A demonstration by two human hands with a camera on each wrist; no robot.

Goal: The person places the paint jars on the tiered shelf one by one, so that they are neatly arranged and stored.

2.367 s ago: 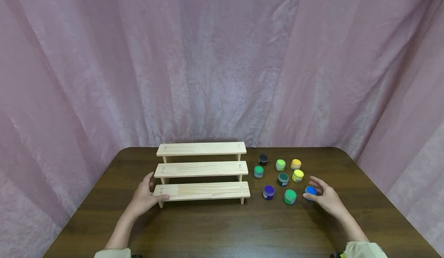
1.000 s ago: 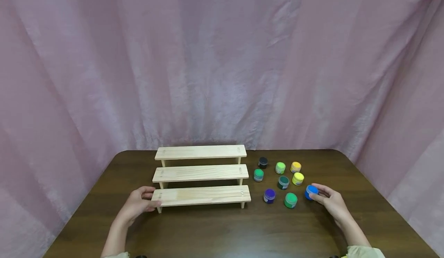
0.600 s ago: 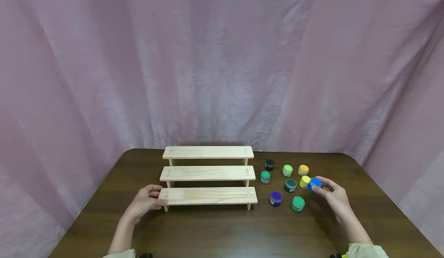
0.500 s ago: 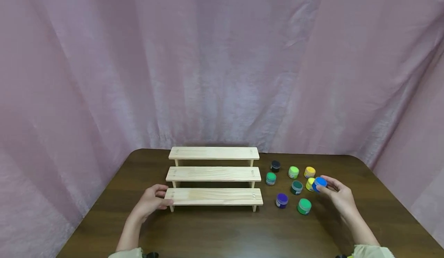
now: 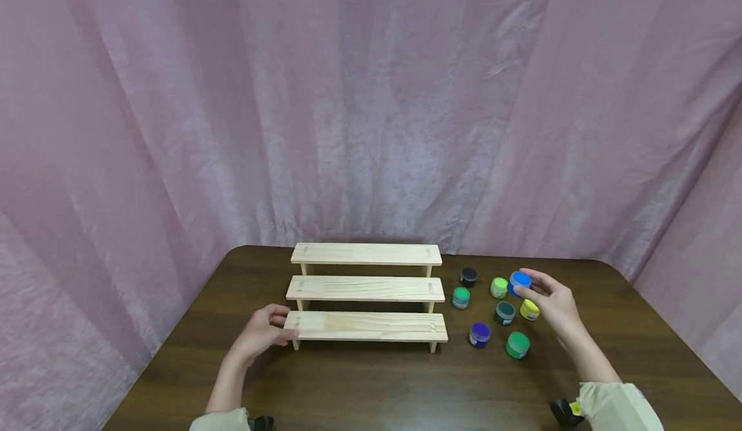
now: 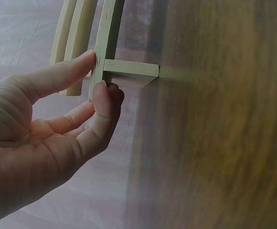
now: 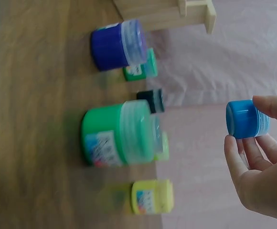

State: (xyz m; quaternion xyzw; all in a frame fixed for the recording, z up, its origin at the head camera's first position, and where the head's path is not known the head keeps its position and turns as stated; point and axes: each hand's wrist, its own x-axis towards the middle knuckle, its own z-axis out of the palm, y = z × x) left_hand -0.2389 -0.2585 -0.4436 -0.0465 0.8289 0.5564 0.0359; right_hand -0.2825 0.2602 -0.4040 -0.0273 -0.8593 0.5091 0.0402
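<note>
My left hand (image 5: pixel 261 334) pinches the left end of the lowest board on a pale wooden three-step display stand (image 5: pixel 365 325). In the left wrist view, the thumb presses the board's top face and curled fingertips lie under it, by the short leg. My right hand (image 5: pixel 553 302) holds a small blue paint jar (image 7: pixel 243 119) between thumb and fingers, up off the table. Beneath and around it stand a yellow jar (image 5: pixel 529 310), a light green jar (image 5: pixel 498 287) and a dark green jar (image 5: pixel 505 313). The orange-yellow jar is hidden behind the blue jar and hand.
More paint jars stand between stand and right hand: a purple one (image 5: pixel 479 334), a green one (image 5: pixel 518 344), a teal-green one (image 5: pixel 460 297) and a black one (image 5: pixel 468 276). The brown wooden table (image 5: pixel 371 386) ends at a pink curtain (image 5: pixel 371 109) behind.
My right hand has taken hold of the blue jar, raised it and carried it back and left over the other jars. The left fingers have closed on the stand's lowest board. The head view has shifted.
</note>
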